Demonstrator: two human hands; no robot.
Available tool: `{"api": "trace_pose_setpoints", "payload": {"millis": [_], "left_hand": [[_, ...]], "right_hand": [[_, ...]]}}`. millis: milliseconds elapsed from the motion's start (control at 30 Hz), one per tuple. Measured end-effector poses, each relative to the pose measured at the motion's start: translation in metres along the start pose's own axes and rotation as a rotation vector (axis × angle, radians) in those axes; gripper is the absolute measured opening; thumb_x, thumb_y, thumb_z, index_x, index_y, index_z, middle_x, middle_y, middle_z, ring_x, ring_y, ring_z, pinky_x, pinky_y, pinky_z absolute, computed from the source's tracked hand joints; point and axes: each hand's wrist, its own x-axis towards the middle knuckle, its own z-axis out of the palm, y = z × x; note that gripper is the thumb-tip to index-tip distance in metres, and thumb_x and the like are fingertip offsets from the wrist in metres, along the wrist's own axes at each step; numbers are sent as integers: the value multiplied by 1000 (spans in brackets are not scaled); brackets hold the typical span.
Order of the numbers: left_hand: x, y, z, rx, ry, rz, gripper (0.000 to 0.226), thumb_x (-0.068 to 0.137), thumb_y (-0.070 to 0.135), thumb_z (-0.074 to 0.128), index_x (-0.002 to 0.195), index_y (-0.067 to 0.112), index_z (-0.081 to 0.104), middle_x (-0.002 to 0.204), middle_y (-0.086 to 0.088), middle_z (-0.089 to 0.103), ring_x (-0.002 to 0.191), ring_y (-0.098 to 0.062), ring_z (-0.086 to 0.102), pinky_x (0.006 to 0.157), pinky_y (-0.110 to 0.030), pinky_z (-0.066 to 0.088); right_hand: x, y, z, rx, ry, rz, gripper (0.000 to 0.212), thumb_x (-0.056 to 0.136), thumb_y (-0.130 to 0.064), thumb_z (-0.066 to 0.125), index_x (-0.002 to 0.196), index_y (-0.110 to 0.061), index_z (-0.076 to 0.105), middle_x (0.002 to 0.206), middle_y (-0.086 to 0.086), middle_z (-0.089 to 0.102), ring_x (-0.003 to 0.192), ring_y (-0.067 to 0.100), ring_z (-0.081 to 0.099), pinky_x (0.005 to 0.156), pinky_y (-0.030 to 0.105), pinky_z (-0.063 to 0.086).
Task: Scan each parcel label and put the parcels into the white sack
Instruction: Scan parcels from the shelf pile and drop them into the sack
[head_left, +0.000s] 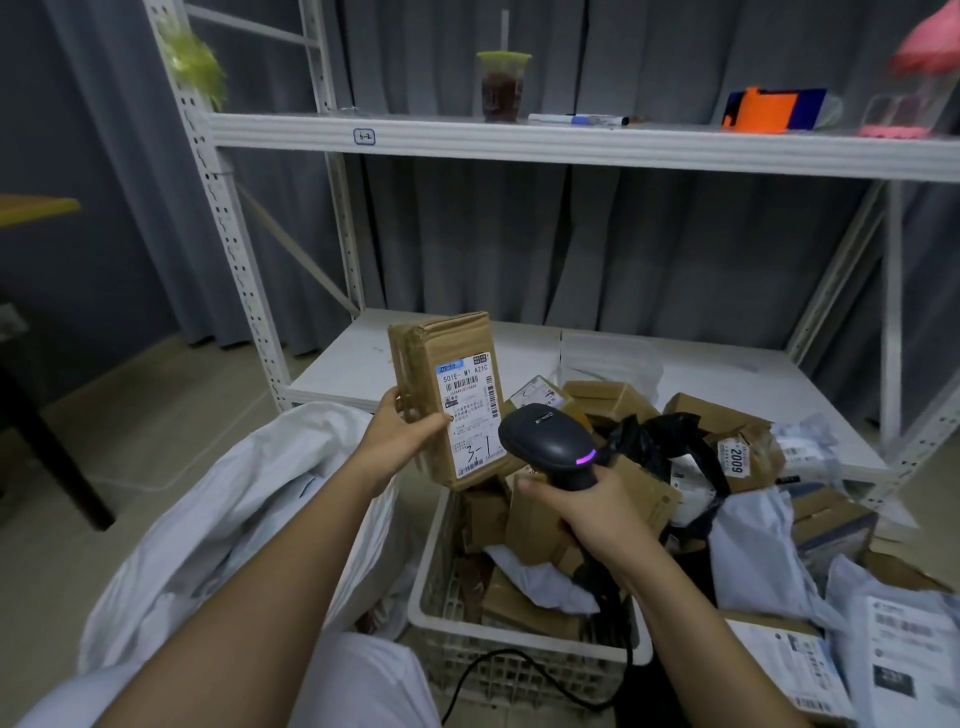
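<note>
My left grip (402, 434) holds a box (447, 397) upright by its left edge, label (470, 413) facing me, thumb on the label. My right grip (582, 512) wraps the scanner (550, 441), just right of the box and aimed at the label. The sack (223, 514) gapes below my left grip; the crate (519, 654) of parcels sits under my right.

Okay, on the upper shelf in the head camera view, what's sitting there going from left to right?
Drink cup with straw → marker pen → orange and blue block → pink object, blurred at the right edge.
</note>
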Motion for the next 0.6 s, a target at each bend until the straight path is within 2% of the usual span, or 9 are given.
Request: {"api": "trace_pose_setpoints", "payload": {"millis": [133,200,233,300,400,467,600], "left_hand": [[-9,4,-6,13,1,18,70,85,21,71,143,17,32,135,-3,50,109,-15,51,99,-38,47],[-14,5,-12,34,11,24,73,86,23,71,145,18,28,141,-4,46,115,-17,50,97,-38,45],[-15,4,-18,43,22,24,76,86,24,71,147,18,25,145,-4,44,122,-20,49,97,-38,45],[-18,-2,-36,75,58,19,86,86,26,71,150,18,15,151,-4,37,133,-26,43,94,-40,45],[-19,-18,-77,97,150,-11,95,83,28,73,151,19,7,151,-5,36,133,-28,43,98,-42,43],[-18,-35,-107,81,235,-47,91,81,28,76,147,22,14,145,-5,43,126,-27,49,102,-44,43],[-11,-73,-158,230,387,-131,90,69,34,83,138,20,26,139,-7,47,123,-28,49,103,-48,43]], "right_hand": [[-4,-3,4,21,0,-5,32,72,-29,84,70,-9,59,55,4,48,57,13,45,59,30,34],[-6,-4,9,43,-44,-11,47,68,-36,85,81,4,63,70,22,58,66,19,54,63,34,40],[-6,-5,12,55,-62,-11,52,68,-37,85,89,6,64,77,25,60,71,23,58,65,35,43],[-3,-5,23,81,-80,-1,40,73,-31,83,92,0,66,77,18,61,76,29,61,67,34,45],[6,-6,52,129,-73,66,17,80,-19,77,87,-10,65,68,2,59,67,17,57,58,23,43],[18,-2,76,126,-99,135,15,82,-19,76,82,-12,62,66,3,55,61,16,54,55,24,41],[45,14,126,87,-142,261,11,84,-20,73,87,-12,65,78,9,62,70,21,58,60,28,42]]}}
